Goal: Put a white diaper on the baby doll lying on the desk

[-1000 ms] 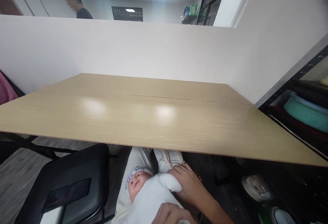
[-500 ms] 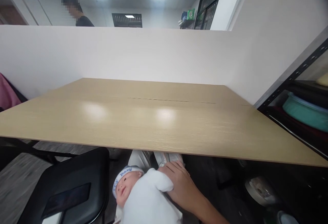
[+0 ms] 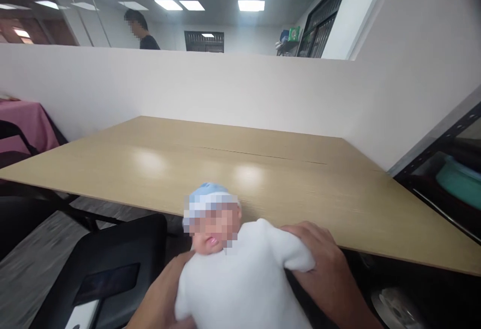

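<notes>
Ceiling panels [image 3: 251,5] bright, above and beyond tabletop [image 3: 308,188]; two soft glare patches on it; deep shadow under its right end.

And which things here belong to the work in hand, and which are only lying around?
In hand:
white-clothed doll, held by left hand and right hand
its blue cap

Lying around:
dark flat object on black chair
pink cloth
teal item at right

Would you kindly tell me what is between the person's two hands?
The head view shows a white-clothed doll, held between the left hand and right hand.
</notes>
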Available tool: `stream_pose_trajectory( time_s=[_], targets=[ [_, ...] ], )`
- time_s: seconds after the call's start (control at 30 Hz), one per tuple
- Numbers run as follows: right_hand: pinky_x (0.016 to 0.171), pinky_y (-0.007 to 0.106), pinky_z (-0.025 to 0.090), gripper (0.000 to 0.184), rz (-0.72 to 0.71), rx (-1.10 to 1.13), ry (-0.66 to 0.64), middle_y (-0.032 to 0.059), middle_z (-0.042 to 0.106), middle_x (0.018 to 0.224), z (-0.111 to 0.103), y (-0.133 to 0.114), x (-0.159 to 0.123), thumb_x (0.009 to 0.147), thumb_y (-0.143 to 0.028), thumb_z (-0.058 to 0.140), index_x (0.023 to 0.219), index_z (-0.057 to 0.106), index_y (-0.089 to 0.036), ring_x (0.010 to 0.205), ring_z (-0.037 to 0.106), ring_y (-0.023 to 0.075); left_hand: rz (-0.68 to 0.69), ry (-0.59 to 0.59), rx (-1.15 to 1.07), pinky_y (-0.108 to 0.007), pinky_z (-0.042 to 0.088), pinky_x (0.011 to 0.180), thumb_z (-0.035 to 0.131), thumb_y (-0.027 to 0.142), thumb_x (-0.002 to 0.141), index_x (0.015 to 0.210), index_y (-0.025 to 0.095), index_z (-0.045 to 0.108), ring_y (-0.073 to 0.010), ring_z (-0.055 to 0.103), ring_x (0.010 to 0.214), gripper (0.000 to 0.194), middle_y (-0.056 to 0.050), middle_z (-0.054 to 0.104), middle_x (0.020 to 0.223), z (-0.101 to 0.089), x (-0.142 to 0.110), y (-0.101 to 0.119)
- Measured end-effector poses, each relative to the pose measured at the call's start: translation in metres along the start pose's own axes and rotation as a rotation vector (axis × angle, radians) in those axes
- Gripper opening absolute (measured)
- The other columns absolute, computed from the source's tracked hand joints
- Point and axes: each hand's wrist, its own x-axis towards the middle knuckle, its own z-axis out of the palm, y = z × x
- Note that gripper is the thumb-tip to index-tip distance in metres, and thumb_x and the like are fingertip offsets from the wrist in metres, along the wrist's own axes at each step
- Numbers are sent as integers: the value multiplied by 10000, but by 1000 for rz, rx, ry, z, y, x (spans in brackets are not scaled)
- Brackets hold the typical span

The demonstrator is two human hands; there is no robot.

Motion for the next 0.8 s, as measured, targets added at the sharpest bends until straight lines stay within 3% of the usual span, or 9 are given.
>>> stream_pose_trajectory(
  time_s=[0.07,0.13,0.3,0.47,0.67,0.8],
  targets=[
    [801,366,500,201,103,-21,-50,34,754,974,-5,20,2,887,-196,596,1010,727,-285,893,685,251,67,-93,-68,-381,625,1027,726,340,904,1491,369,542,-317,724,1277,616,-46,712,1443,-3,34,9],
    [787,361,514,129,212,-4,-100,48,746,976,-6,36,4,909,-261,607,961,725,-272,902,684,256,86,-173,-107,-333,616,947,683,243,873,1441,346,542,-286,760,1186,595,-35,745,1391,-5,68,18],
    [837,364,520,212,413,38,-177,67,766,1078,-5,58,7,965,-409,601,1040,733,-260,1005,699,275,144,-186,45,-325,541,785,689,307,874,1382,296,537,-314,778,1041,530,-40,800,1200,0,133,24],
    [761,340,502,238,529,26,-226,49,801,1079,5,78,1,972,-402,572,1104,725,-276,928,734,268,165,-142,328,-369,497,799,654,251,879,1427,259,520,-352,771,1051,564,-84,803,1234,11,161,19],
    [705,304,473,209,501,-5,-239,44,800,1017,23,103,7,905,-288,577,1069,706,-268,858,736,248,165,-152,409,-387,492,844,671,174,838,1318,239,571,-356,771,1107,495,-86,805,1217,20,184,11],
    [735,301,470,258,492,-34,-260,38,790,1017,36,115,18,853,-248,602,1097,683,-262,895,732,251,177,-148,445,-374,472,778,628,210,898,1211,227,596,-343,782,1017,315,-89,813,1105,21,201,9]
  ],
)
